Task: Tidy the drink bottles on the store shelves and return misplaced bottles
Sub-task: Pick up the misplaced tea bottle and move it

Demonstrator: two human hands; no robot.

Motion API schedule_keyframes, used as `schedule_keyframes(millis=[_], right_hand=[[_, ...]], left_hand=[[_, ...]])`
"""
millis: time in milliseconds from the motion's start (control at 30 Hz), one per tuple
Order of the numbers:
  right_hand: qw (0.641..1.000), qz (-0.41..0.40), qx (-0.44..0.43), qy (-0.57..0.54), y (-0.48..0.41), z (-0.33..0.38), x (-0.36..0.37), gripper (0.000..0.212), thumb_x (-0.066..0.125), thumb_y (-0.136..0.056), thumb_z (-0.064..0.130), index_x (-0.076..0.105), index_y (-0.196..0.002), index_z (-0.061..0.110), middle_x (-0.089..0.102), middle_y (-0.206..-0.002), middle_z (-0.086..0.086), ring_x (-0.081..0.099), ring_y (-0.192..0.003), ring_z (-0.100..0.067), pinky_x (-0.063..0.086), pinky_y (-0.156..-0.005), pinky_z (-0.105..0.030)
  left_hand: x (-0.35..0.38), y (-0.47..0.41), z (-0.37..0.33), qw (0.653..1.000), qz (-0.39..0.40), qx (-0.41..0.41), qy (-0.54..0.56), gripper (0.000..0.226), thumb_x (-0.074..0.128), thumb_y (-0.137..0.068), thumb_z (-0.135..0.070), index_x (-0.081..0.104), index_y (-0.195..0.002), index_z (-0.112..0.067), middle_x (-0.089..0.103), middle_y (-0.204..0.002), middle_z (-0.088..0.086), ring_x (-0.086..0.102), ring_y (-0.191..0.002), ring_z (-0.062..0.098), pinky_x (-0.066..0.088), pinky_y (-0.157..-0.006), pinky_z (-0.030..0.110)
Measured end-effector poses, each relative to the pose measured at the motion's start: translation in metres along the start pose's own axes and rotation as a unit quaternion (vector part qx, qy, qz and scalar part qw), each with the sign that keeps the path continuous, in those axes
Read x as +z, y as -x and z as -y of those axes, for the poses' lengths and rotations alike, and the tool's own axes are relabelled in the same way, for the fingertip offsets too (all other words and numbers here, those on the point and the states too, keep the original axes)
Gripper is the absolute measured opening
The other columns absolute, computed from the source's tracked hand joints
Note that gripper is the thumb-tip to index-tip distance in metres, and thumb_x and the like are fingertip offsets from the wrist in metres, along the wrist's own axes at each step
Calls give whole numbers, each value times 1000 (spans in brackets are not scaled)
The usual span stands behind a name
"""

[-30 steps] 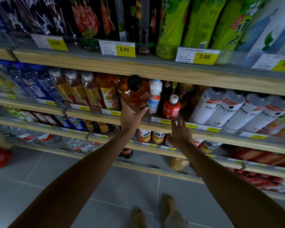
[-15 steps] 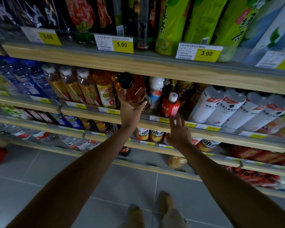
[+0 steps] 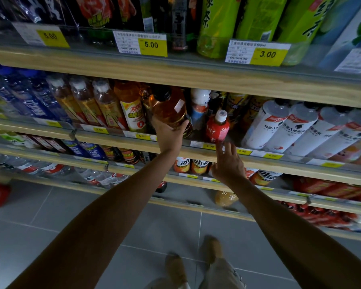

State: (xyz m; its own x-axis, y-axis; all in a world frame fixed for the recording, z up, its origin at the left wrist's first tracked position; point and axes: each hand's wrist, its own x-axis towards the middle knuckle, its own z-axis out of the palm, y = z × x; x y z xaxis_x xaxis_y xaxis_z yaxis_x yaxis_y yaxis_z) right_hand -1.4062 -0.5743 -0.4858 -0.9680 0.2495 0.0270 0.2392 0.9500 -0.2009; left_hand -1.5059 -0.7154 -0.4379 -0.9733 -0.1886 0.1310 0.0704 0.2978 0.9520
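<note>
My left hand [image 3: 168,136] grips the base of an amber tea bottle [image 3: 168,107] with a black cap, tilted back into the second shelf beside an orange-labelled bottle [image 3: 131,110]. To its right stand a white-and-blue bottle [image 3: 199,105] and a small red bottle [image 3: 217,127] with a white cap. My right hand [image 3: 227,163] is at the shelf's front edge [image 3: 196,153], fingers spread and straight, fingertips just below the red bottle. It holds nothing.
White bottles [image 3: 279,126] lean in a row at the right. Blue and brown bottles [image 3: 71,101] fill the left. Green bottles [image 3: 258,19] stand on the top shelf above yellow price tags [image 3: 152,45]. Lower shelves hold more drinks. The grey tiled floor [image 3: 71,215] lies below.
My left hand has pushed the amber bottle further up and back into the shelf. My right hand has risen from below the shelf edge towards the small red bottle, fingers opening.
</note>
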Motion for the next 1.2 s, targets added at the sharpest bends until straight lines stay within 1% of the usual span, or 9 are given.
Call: schedule_keyframes(millis=[67, 133, 267, 567, 733, 900, 1000, 1100, 1200], right_hand=[[1000, 1, 3, -5, 0, 0, 0, 85, 67, -76, 16, 18, -145, 12, 37, -131, -13, 36, -119, -26, 47, -86, -31], [1000, 3, -1, -2, -1, 0, 1, 85, 66, -76, 16, 18, -146, 12, 37, -131, -14, 36, -119, -27, 47, -84, -31], [1000, 10, -6, 8, -1, -2, 0, 87, 65, -77, 19, 15, -147, 12, 36, -132, -14, 35, -120, -27, 47, -86, -31], [1000, 20, -17, 6, -1, -5, -1, 89, 64, -79, 20, 10, -149, 13, 30, -140, -14, 31, -126, -27, 48, -92, -33], [1000, 13, -11, -1, -1, -5, 1, 88, 65, -78, 19, 12, -148, 12, 31, -138, -14, 31, -125, -27, 49, -89, -33], [1000, 11, -9, -2, -1, -5, 3, 88, 65, -76, 17, 14, -148, 12, 33, -135, -15, 33, -123, -27, 51, -85, -33], [1000, 7, -3, -5, -1, -5, 3, 85, 65, -77, 17, 17, -147, 13, 34, -135, -14, 33, -124, -27, 52, -83, -33], [1000, -5, -9, 0, -1, -6, 3, 77, 63, -79, 19, 24, -145, 12, 36, -135, -13, 35, -123, -27, 51, -83, -34], [999, -27, -21, -14, -6, -10, -1, 58, 57, -86, 22, 36, -138, 8, 43, -132, -14, 43, -119, -28, 49, -81, -33]], left_hand=[[3, -3, -5, 999, -6, 1, -44, 93, 83, -67, -28, 30, -138, -1, 35, -140, 20, 41, -127, 33, 42, -96, 35], [6, -7, -8, 996, -4, 0, -85, 90, 83, -66, -34, 34, -135, 0, 35, -138, 19, 38, -128, 34, 45, -94, 47], [11, -16, -13, 988, 1, -1, -154, 85, 80, -68, -39, 37, -131, 0, 37, -137, 18, 38, -128, 35, 45, -91, 52], [19, -21, -16, 982, 18, 24, -185, 91, 82, -67, -29, 29, -137, -6, 41, -134, 18, 42, -126, 36, 42, -97, 50], [21, -16, -10, 983, 9, 38, -179, 91, 79, -71, -30, 26, -141, -6, 39, -135, 20, 40, -127, 37, 42, -97, 48], [19, -12, -5, 986, -1, 64, -155, 76, 78, -73, -24, 34, -130, 1, 36, -133, 21, 43, -121, 37, 46, -91, 43], [15, -2, 0, 981, 2, 107, -162, 57, 73, -78, -17, 40, -119, 4, 38, -126, 23, 43, -119, 37, 50, -90, 45], [13, 14, 11, 954, 18, 197, -223, 42, 66, -82, -12, 47, -114, 6, 45, -118, 27, 44, -116, 40, 40, -101, 46], [15, 25, 22, 913, 107, 293, -262, 35, 60, -84, -9, 51, -114, 5, 51, -115, 24, 50, -107, 35, 44, -91, 38]])
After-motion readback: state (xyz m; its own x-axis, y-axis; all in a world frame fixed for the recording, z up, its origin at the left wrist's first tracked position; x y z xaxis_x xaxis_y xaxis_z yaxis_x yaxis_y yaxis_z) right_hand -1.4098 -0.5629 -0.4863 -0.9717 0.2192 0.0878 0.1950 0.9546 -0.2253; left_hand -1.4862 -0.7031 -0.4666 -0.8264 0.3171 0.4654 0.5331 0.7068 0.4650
